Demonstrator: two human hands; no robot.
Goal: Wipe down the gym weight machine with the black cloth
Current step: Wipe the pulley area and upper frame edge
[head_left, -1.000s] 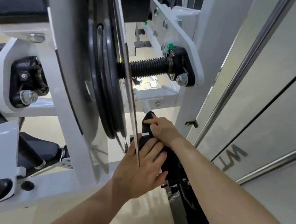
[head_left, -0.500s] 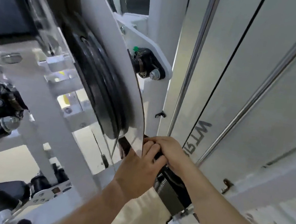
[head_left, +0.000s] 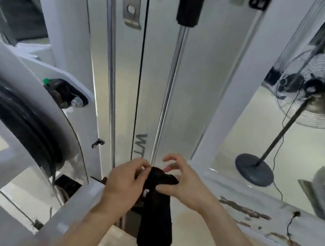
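Nearest to me, the black cloth [head_left: 156,217] hung down in a long strip between my two forearms, its lower end dangling free above the pale floor [head_left: 197,245]. My left hand [head_left: 124,180] held the cloth's upper end, fingers curled in around the bunched fabric. My right hand [head_left: 181,184] pinched the same bunch from the other side with the thumb and lower fingers, while its upper fingers stood spread and loosely bent, off the cloth. Both hands sat just in front of the gym weight machine [head_left: 152,100], at the foot of its pale panel, where grey lettering ran upward. Two chrome guide rods [head_left: 167,94] and a thin black cable [head_left: 139,81] rose along that panel to black fittings at the top. To my left a white curved guard [head_left: 39,99] covered a black pulley wheel [head_left: 19,121]. Farther off on my right stood a pedestal fan [head_left: 303,89] on a round dark base, blurred.
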